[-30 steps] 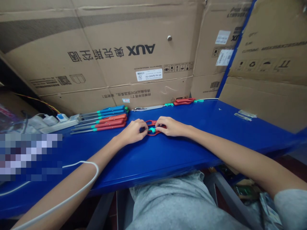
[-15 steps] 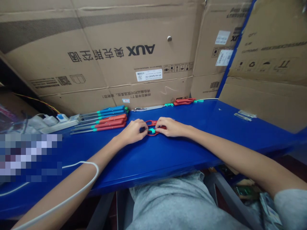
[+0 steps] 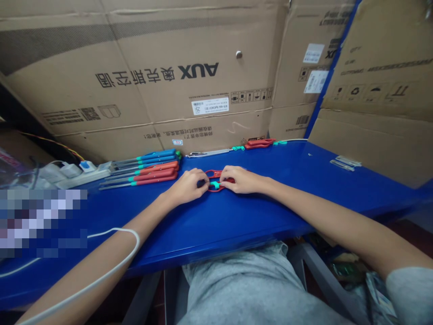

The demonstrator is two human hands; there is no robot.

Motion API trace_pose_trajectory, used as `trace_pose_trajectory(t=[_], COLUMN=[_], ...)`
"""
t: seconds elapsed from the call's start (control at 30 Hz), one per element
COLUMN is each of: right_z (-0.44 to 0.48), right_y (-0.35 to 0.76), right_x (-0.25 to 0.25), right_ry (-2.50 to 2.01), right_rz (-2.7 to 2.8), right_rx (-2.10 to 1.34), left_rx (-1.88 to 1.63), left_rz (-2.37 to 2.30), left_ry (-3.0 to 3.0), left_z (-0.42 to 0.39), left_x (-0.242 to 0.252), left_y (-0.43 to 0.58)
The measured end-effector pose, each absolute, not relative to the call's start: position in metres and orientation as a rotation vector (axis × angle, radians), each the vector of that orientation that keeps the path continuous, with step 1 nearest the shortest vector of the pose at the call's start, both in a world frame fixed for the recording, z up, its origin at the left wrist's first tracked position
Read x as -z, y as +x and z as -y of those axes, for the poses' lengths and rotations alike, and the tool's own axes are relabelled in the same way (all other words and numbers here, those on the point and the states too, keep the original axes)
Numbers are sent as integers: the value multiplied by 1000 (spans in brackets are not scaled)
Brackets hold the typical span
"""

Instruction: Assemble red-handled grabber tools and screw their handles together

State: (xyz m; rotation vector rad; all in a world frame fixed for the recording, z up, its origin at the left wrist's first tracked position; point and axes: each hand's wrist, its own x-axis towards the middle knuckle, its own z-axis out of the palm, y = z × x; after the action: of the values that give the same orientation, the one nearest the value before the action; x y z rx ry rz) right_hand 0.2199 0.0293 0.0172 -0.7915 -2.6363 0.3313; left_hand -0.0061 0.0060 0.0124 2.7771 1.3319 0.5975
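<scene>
Over the middle of the table, my left hand (image 3: pixel 191 185) is closed in a pinch, its fingertips at the left end of a small teal plastic piece (image 3: pixel 215 185). From the other side my right hand (image 3: pixel 241 179) pinches at the same piece, thumb and finger close together. Beneath and around it are red looped handle parts (image 3: pixel 214 174), one behind the other. My fingers hide much of them, so I cannot tell whether the teal piece sits inside the nearer one.
Tools with blue handles (image 3: pixel 162 156) and red handles (image 3: pixel 157 174) lie in a row at left, near a power strip (image 3: pixel 86 176). Along the back are thin metal rods (image 3: pixel 209 153) and red handle parts (image 3: pixel 259 143). Clear strips (image 3: pixel 345 163) lie right. Cardboard (image 3: pixel 152 40) walls the blue table (image 3: pixel 203 230). A white cable (image 3: pixel 111 271) crosses my left forearm.
Almost nothing differs. The teal piece and my fingertips have shifted very slightly; both hands stay in the same pinch.
</scene>
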Motion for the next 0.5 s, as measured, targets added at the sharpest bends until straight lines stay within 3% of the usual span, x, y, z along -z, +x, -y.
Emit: trace_pose_trajectory(t=[0.5], right_z=[-30], right_y=[219], right_x=[-17], right_ry=[-802], right_rz=[2640], right_rx=[-323], left_rx=[-632], left_rz=[-1331], left_ry=[2791], left_z=[-5], left_x=[-13], left_y=[-7])
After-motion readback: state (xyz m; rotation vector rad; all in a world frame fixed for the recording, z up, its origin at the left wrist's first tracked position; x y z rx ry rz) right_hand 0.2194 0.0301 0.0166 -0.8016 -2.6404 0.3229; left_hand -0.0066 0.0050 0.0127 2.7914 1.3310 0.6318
